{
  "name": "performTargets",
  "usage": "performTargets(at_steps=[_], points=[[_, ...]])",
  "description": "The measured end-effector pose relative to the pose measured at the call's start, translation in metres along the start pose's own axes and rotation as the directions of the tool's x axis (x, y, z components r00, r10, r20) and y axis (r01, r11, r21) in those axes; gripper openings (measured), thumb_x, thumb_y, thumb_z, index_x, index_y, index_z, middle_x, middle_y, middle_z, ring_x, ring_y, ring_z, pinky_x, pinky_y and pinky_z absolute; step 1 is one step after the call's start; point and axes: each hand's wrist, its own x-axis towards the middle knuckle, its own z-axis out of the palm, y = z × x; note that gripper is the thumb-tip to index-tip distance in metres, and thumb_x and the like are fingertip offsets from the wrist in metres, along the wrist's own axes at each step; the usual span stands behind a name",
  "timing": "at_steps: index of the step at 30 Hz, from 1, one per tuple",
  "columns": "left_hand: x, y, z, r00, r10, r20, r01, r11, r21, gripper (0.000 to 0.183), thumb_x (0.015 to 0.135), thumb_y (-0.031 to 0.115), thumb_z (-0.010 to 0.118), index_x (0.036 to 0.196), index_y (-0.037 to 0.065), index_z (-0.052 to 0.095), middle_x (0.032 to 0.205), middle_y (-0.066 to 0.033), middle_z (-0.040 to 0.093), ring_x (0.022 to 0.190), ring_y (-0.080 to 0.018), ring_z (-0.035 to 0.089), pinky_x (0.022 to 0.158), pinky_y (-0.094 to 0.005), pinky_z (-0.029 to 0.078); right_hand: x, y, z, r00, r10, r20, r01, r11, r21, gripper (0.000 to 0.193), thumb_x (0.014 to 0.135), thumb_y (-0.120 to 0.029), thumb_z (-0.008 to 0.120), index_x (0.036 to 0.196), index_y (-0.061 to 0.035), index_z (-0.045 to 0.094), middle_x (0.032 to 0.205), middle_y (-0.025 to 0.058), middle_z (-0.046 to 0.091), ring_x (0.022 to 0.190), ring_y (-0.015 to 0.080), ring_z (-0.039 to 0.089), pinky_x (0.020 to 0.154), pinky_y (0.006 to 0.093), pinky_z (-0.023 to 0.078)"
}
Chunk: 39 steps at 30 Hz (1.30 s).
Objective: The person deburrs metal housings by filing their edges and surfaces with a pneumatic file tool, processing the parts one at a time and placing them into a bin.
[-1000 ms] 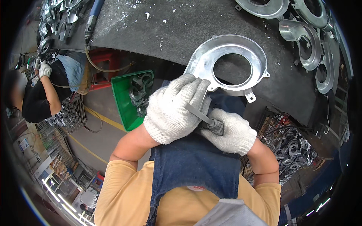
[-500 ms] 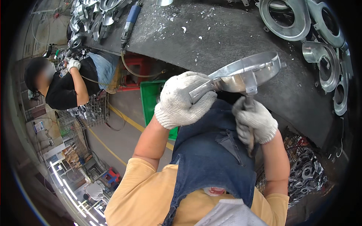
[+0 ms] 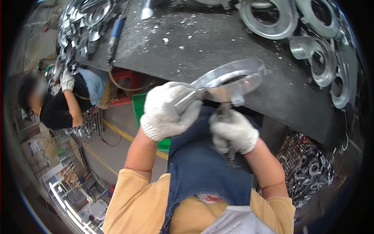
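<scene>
My left hand (image 3: 169, 111), in a white knit glove, is closed on the narrow end of a shiny metal ring-shaped casting (image 3: 254, 76). The casting is held tilted above the table's near edge, its round opening toward the right. My gloved right hand (image 3: 237, 134) is wrapped round a slim dark hand tool (image 3: 224, 108). The tool's upper end meets the casting's underside beside a small lug; its lower end sticks out below the fist. Fingers and blur hide the tool's exact kind.
Metal shavings dot the dark table (image 3: 156, 62). A blue air tool (image 3: 115, 33) and piled castings (image 3: 87, 23) lie left; more castings (image 3: 269, 29) lie right. A wire basket of parts (image 3: 311, 171) stands low right, a green crate (image 3: 139, 107) left. A co-worker (image 3: 58, 103) sits beyond.
The whole view has shifted, so the table, hands and casting appear further left. Both hands keep their hold, and the tool stays against the casting's underside.
</scene>
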Motion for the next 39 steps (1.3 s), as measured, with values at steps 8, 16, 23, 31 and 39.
performTargets(at_steps=[8, 16, 23, 31, 39], points=[[-0.004, 0.001, -0.002, 0.998, 0.023, -0.056, -0.023, 1.000, -0.005, 0.014, 0.081, 0.009, 0.085, 0.094, 0.008, 0.082, 0.093, -0.0128, 0.081, 0.083, -0.0327, 0.079, 0.074, -0.0421, 0.063, -0.033, -0.038, -0.011, 0.979, -0.197, -0.046, 0.201, 0.976, 0.085, 0.035, 0.099, -0.023, 0.080, 0.118, -0.0043, 0.057, 0.079, 0.0067, 0.058, 0.056, 0.0150, 0.057, 0.046, 0.0312, 0.047], [-0.110, -0.034, -0.040, 0.801, -0.541, -0.258, 0.405, 0.806, -0.431, 0.026, 0.104, 0.015, 0.067, 0.109, -0.006, 0.081, 0.089, -0.0061, 0.080, 0.068, -0.0087, 0.066, 0.060, -0.0250, 0.049, -0.033, 0.012, 0.014, 0.994, 0.000, 0.114, 0.021, 0.983, -0.183, 0.037, 0.101, -0.029, 0.082, 0.113, -0.0067, 0.055, 0.070, 0.0034, 0.056, 0.052, 0.0141, 0.057, 0.047, 0.0307, 0.050], [-0.297, -0.125, -0.062, 0.414, -0.845, -0.339, 0.815, 0.510, -0.274, 0.041, 0.104, 0.034, 0.066, 0.110, -0.004, 0.081, 0.092, -0.0146, 0.080, 0.080, -0.0212, 0.071, 0.076, -0.0375, 0.056, -0.104, 0.013, -0.044, 0.823, -0.531, -0.202, 0.564, 0.808, 0.171, 0.040, 0.114, -0.035, 0.064, 0.143, -0.0086, 0.061, 0.098, 0.0059, 0.069, 0.071, 0.0144, 0.067, 0.048, 0.0237, 0.050], [-0.440, -0.171, 0.085, 0.134, -0.949, -0.286, 0.988, 0.150, -0.036, 0.057, 0.111, 0.055, 0.042, 0.136, 0.012, 0.069, 0.141, -0.0292, 0.069, 0.132, -0.0431, 0.066, 0.110, -0.0518, 0.052, -0.113, 0.033, -0.073, 0.424, -0.732, -0.533, 0.128, 0.631, -0.765, 0.058, 0.098, -0.011, 0.080, 0.150, -0.0031, 0.056, 0.082, 0.0018, 0.064, 0.053, 0.0112, 0.056, 0.047, 0.0270, 0.044], [-0.529, -0.060, 0.347, -0.113, -0.799, 0.591, 0.075, -0.600, -0.796, 0.074, 0.116, 0.061, 0.043, 0.167, 0.008, 0.047, 0.167, -0.0115, 0.054, 0.151, -0.0255, 0.052, 0.121, -0.0451, 0.046, -0.062, -0.065, -0.053, 0.623, -0.567, -0.539, -0.030, 0.672, -0.740, 0.070, 0.087, 0.006, 0.075, 0.153, -0.0014, 0.052, 0.105, 0.0098, 0.065, 0.072, 0.0134, 0.064, 0.062, 0.0251, 0.053]])
